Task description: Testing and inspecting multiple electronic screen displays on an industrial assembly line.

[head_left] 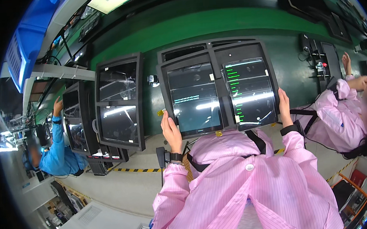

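Black tray flanked by two bare hands

At left, two dark panels are held in a second tray. At the green bench's near edge, the black tray's left side is met by the left hand, fingers extended. Two tablets, a left one and a green-texted right one, are seated inside. Its right side is bordered by the right hand, fingers straight; whether either hand is pinching cannot be told.

Pink pinstriped coat below two hands, with a black frame between them.
Nearer the left hand, a dark teal screen has pale cyan lines; nearer the right hand, a black screen has bright green lines. A black band circles the left wrist. Beyond both hands, the table is green; far left of the left hand, a sleeve is blue.
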Motion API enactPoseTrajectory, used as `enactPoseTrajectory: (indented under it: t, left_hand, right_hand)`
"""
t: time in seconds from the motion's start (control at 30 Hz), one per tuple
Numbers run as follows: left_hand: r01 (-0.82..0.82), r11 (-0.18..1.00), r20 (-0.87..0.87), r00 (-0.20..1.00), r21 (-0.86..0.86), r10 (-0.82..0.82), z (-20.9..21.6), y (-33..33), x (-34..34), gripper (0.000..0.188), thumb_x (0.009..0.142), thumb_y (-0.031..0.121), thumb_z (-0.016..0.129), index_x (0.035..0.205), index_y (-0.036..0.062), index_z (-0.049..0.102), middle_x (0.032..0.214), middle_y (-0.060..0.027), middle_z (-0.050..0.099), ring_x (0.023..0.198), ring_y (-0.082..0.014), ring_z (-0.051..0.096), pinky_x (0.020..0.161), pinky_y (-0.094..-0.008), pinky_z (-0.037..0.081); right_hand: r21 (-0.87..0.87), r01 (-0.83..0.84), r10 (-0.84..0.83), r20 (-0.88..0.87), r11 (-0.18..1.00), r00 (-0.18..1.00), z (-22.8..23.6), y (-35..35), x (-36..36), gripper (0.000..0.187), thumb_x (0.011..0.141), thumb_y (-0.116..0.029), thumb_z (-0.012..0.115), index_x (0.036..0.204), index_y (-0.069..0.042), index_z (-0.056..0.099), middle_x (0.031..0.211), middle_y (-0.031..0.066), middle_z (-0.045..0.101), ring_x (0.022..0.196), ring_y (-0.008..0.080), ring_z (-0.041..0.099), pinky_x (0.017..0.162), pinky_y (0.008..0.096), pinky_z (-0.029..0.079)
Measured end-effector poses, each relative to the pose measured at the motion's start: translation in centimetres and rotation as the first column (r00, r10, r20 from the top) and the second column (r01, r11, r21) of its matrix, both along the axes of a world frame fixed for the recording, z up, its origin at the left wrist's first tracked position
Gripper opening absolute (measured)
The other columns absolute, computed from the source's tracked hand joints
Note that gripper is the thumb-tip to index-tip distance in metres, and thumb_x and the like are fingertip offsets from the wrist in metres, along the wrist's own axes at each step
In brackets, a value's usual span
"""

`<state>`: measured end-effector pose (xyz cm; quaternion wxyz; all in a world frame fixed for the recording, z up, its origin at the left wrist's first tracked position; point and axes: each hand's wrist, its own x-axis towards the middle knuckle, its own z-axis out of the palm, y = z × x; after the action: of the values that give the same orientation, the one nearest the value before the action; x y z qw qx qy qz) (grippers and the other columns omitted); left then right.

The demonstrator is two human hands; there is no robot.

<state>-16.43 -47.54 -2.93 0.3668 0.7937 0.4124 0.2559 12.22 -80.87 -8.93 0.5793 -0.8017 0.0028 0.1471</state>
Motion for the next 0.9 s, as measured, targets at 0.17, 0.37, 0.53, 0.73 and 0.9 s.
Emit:
enactPoseTrajectory:
  t: [0.17, 0.37, 0.53, 0.73, 0.9]
  left_hand:
    - [0.069, 0.992, -0.083, 0.995, 0.105, -0.060, 0.3, 1.7, 0.0, 0.035, 0.096, 0.019, 0.037, 0.121, -0.0007, 0.052, 0.129, -0.0167, 0.047, 0.122, -0.0308, 0.042, 0.106, -0.0438, 0.022]
    - [0.319, 0.895, -0.212, 0.942, 0.312, -0.262, 4.0, 5.1, 5.2, 0.033, 0.094, 0.021, 0.040, 0.119, 0.0067, 0.056, 0.133, -0.0188, 0.039, 0.128, -0.0358, 0.030, 0.107, -0.0505, 0.016]
    - [0.468, 0.778, -0.289, 0.881, 0.419, -0.374, 2.6, 7.6, 12.7, 0.032, 0.093, 0.026, 0.044, 0.114, 0.0099, 0.060, 0.136, -0.0193, 0.035, 0.128, -0.0381, 0.028, 0.107, -0.0520, 0.016]
    - [0.505, 0.743, -0.336, 0.859, 0.440, -0.385, 1.9, 8.5, 15.6, 0.031, 0.091, 0.026, 0.047, 0.111, 0.0095, 0.062, 0.135, -0.0188, 0.037, 0.127, -0.0367, 0.029, 0.106, -0.0524, 0.018]
    - [0.515, 0.754, -0.371, 0.848, 0.408, -0.379, 3.4, 9.3, 13.6, 0.030, 0.091, 0.025, 0.047, 0.112, 0.0104, 0.062, 0.136, -0.0176, 0.036, 0.129, -0.0373, 0.027, 0.107, -0.0526, 0.015]
  right_hand:
    - [-0.040, 0.026, -0.027, -0.006, 0.999, 1.000, 2.0, 0.4, 0.3, 0.045, 0.095, -0.034, 0.045, 0.114, 0.005, 0.056, 0.114, 0.0132, 0.059, 0.109, 0.0197, 0.052, 0.096, 0.0275, 0.034]
    - [-0.488, -0.168, 0.410, 0.447, 0.857, 0.795, 8.0, 4.5, 2.8, 0.029, 0.091, -0.023, 0.048, 0.116, -0.012, 0.060, 0.125, 0.0100, 0.048, 0.116, 0.0283, 0.043, 0.097, 0.0411, 0.032]
    - [-0.630, -0.241, 0.633, 0.525, 0.739, 0.568, 8.0, 10.7, 5.3, 0.028, 0.089, -0.024, 0.052, 0.113, -0.014, 0.061, 0.134, 0.0060, 0.041, 0.123, 0.0274, 0.035, 0.098, 0.0437, 0.029]
    - [-0.701, -0.287, 0.716, 0.448, 0.652, 0.535, 7.2, 10.7, 5.2, 0.029, 0.087, -0.023, 0.053, 0.113, -0.012, 0.061, 0.138, 0.0049, 0.037, 0.129, 0.0304, 0.028, 0.099, 0.0466, 0.027]
    - [-0.640, -0.563, 0.825, 0.215, 0.523, 0.523, 11.0, 5.5, 2.0, 0.022, 0.086, -0.022, 0.055, 0.100, -0.008, 0.066, 0.134, 0.0065, 0.041, 0.128, 0.0299, 0.030, 0.100, 0.0442, 0.024]
